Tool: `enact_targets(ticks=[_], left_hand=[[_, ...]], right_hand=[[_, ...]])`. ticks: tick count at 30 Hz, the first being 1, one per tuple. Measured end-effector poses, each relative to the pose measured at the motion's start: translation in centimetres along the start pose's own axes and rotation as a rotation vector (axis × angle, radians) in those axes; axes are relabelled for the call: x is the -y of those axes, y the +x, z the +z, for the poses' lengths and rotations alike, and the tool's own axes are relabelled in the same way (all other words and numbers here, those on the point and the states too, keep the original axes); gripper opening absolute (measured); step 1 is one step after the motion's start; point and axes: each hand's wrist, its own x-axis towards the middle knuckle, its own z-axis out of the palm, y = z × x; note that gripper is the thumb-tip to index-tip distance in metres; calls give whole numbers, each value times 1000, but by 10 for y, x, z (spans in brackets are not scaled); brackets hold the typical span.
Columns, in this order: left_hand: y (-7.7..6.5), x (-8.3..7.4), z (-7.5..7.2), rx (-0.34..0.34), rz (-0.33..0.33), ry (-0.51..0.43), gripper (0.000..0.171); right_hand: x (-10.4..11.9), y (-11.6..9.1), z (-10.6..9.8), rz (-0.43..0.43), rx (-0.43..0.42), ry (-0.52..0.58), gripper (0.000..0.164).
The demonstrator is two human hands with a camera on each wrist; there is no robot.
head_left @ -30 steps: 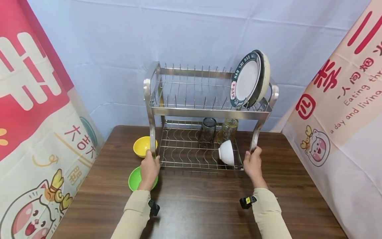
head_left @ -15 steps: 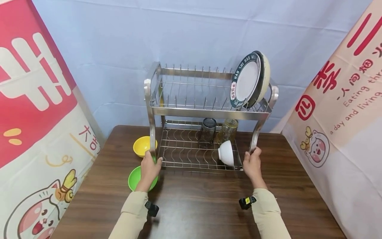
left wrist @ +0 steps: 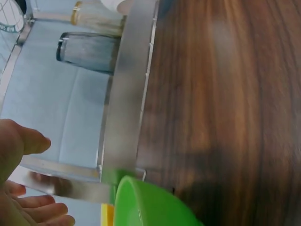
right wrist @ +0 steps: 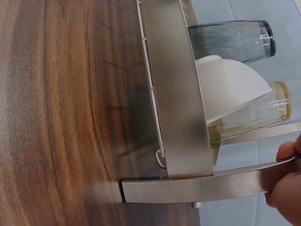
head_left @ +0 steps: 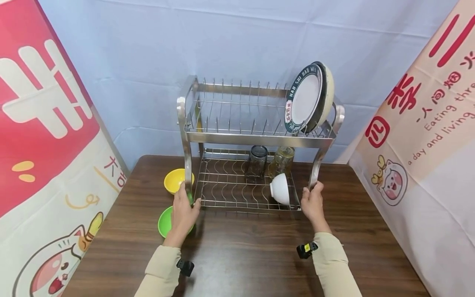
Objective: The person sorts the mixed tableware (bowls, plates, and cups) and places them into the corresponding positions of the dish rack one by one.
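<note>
A two-tier metal dish rack [head_left: 259, 140] stands on the wooden table. My right hand [head_left: 313, 204] grips its right front post; the right wrist view shows thumb and fingers [right wrist: 287, 188] round the metal. At the left front post is my left hand [head_left: 183, 212], its thumb and fingers spread apart with the post between them in the left wrist view. Plates [head_left: 304, 98] and a cream bowl [head_left: 328, 93] lean upright on the top tier's right end. Below stand a dark glass [head_left: 257, 163] and an amber glass [head_left: 283, 161], both upside down, beside a tilted white bowl [head_left: 280, 189].
Left of the rack sit a yellow bowl [head_left: 174, 180] and a green bowl [head_left: 165, 222], the green one partly behind my left hand. Wooden table [head_left: 245, 255] extends in front. A pale cloth [head_left: 237, 37] hangs behind, with printed banners at both sides.
My left hand's fingers have loosened from the post, the thumb moving outward, and its wrist has shifted slightly left and down. The right hand keeps its grip. The rack stays put.
</note>
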Motion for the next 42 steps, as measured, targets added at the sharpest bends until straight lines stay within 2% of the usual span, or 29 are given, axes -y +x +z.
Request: enact_targets(ticks=[4, 10, 18, 23, 28, 33, 42], left_hand=[[-4, 8, -6, -25, 102, 51, 73], [-8, 22, -13, -64, 236, 121, 58], [-16, 40, -27, -18, 306, 313, 51], [-20, 50, -32, 7, 406, 320, 43], [-24, 58, -35, 65, 513, 326, 37], [-29, 64, -38, 125, 538, 365, 36], [-37, 72, -38, 185, 515, 372, 34]], right_hand=[[0, 0, 1, -16, -7, -1, 33], [1, -2, 1, -32, -26, -5, 34], [-1, -2, 4, -40, -9, -2, 33], [0, -1, 2, -21, -5, 10, 32], [1, 0, 1, -3, 3, 21, 32], [1, 0, 2, -5, -11, 23, 32], [0, 0, 2, -1, -14, 23, 33]])
